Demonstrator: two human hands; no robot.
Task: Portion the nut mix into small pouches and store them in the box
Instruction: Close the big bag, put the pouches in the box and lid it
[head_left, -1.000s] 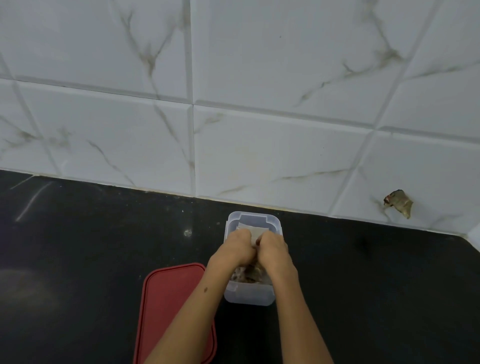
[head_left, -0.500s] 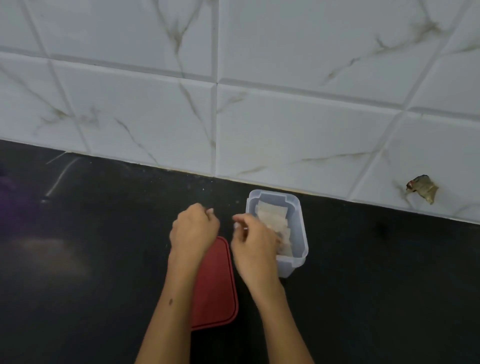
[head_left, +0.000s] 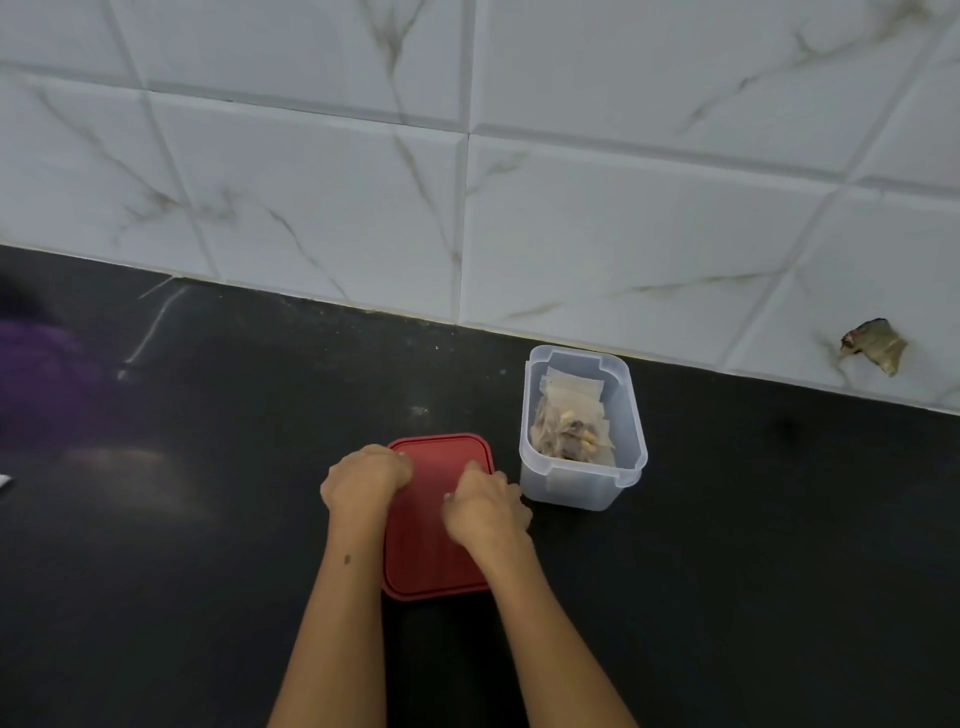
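Head view, single wide-angle camera: looks forward and steeply down from above the person's forearms onto a black stone countertop (head_left: 727, 571); white marble-veined wall tiles (head_left: 597, 218) fill the upper frame, tilted. Near range: a flat red plastic lid (head_left: 431, 545) sits centre-low, a clear rectangular plastic box (head_left: 582, 483) just right of it

both hands (head_left: 366, 480) off box (head_left: 582, 467), now on red lid (head_left: 439, 519), fingers curled
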